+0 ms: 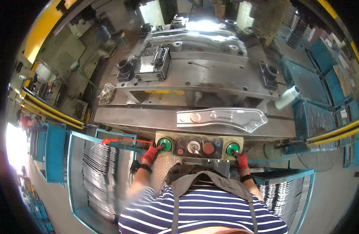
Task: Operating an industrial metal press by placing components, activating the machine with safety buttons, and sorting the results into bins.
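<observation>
My left hand (pixel 150 154), in a red glove with dark fingertips, is at the left end of a control box. Its thumb and a finger are apart, and the thumb rests on the left green push button (pixel 164 144). At the other end, my right hand (pixel 242 160), gloved alike, touches the right green push button (pixel 232 149) with its thumb, another finger spread beside it. Neither hand holds anything. Between them on the control box (pixel 175 137) are a red button (pixel 208 148) and a selector switch (pixel 194 147). Beyond the box, a stamped metal panel (pixel 222 119) lies flat on the press ledge.
Another shaped metal piece (pixel 195 36) lies on the die at the back. A pale cylinder (pixel 287 97) leans at the ledge's right. Racks of stacked metal parts (pixel 99 179) flank me. A red air gun (pixel 109 140) with its hose lies on the left rack's edge.
</observation>
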### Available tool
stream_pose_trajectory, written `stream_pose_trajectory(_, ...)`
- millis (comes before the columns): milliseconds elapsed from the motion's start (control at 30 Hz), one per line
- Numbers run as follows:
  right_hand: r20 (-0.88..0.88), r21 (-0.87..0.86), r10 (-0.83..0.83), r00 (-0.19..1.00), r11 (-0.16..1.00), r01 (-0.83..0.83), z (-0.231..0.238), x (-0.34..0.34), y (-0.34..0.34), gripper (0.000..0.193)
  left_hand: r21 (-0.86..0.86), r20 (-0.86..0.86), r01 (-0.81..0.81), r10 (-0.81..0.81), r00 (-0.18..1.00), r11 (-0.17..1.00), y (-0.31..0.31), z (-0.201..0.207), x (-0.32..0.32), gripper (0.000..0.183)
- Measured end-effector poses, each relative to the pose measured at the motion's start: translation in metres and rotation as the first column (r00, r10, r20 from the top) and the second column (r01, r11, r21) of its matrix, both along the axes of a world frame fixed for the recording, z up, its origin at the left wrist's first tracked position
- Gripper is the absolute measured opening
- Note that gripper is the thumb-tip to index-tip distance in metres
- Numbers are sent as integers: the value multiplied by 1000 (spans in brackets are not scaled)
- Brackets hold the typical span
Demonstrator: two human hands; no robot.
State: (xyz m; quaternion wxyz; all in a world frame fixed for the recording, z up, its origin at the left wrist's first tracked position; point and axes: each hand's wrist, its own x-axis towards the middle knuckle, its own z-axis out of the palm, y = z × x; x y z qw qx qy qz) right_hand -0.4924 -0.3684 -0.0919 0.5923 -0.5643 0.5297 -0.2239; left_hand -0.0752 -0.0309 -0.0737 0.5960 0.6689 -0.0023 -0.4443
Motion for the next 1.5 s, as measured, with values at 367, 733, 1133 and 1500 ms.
stream_pose_trajectory(367,-28,-226,-12,1000,974,5,-46,-10,-11,49,-67,144,123,-113,983,990,-16,30,-9,59)
stream_pose_trajectory(733,-34,-207,39,999,977,-45,-31,-3,-10,49,37,141,133,-137,981,990,-14,30,-10,68)
stream_pose_trajectory(1133,-210,-114,38,977,991,-63,-65,-15,-19,52,42,206,164,-170,964,985,-13,12,-8,49)
stream_pose_trajectory(1500,-6,3,50,999,999,-50,-8,2,-4,62,-135,118,155,-140,983,979,3,-9,1,60)
